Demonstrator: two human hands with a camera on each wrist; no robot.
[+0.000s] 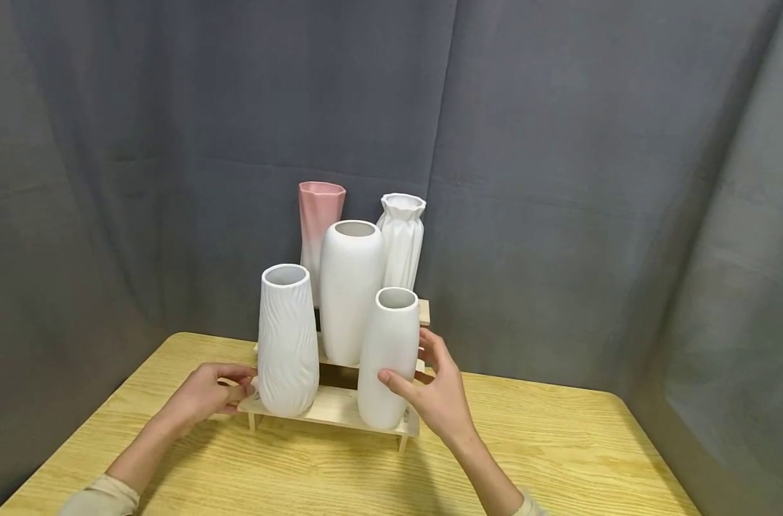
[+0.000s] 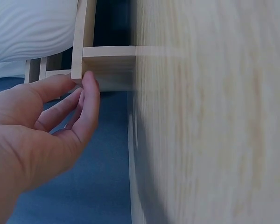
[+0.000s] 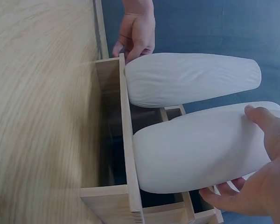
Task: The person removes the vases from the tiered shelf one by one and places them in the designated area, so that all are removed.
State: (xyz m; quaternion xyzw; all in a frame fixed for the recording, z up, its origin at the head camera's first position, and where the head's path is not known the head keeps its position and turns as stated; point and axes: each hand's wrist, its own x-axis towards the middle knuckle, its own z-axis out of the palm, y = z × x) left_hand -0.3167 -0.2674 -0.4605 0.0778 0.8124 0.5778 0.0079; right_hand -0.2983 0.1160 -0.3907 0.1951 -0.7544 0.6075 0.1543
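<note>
My right hand (image 1: 439, 390) grips a smooth white vase (image 1: 391, 358) that stands at the right end of the lowest step, thumb on its front and fingers behind. My left hand (image 1: 207, 390) pinches the left end of a light wooden tiered stand (image 1: 333, 407); in the left wrist view, the thumb and fingertips meet at the shelf's corner (image 2: 78, 74). Beside that hand, a white vase with wavy ridges (image 1: 288, 344) stands upright on the same step. In the right wrist view the smooth vase (image 3: 200, 144) sits with its base at the shelf board.
Behind, a taller smooth white vase (image 1: 351, 294) stands on the middle step. A pink-to-white vase (image 1: 320, 211) and a pleated white vase (image 1: 402, 240) are farther back. The stand rests on a wood-grain table (image 1: 546, 444), with grey curtains (image 1: 559, 179) around it.
</note>
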